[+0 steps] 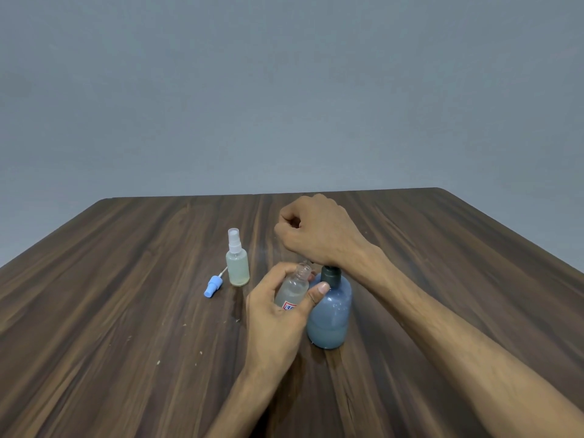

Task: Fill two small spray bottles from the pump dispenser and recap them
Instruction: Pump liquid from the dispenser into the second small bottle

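Observation:
My left hand (275, 320) grips a small clear bottle (293, 287) with a red and white label. The bottle is uncapped, and its open neck sits just under the spout of the blue pump dispenser (331, 317). My right hand (319, 232) is curled into a fist, and its heel presses down on the dispenser's dark pump head. Pale liquid fills the dispenser's lower part. A second small spray bottle (237, 263) stands to the left, capped in white and holding pale liquid. A loose blue spray cap (212, 286) with its tube lies beside it.
Everything stands on a dark wooden table (126, 311) in front of a plain grey wall. A small wet patch shows on the wood between the capped bottle and my left hand.

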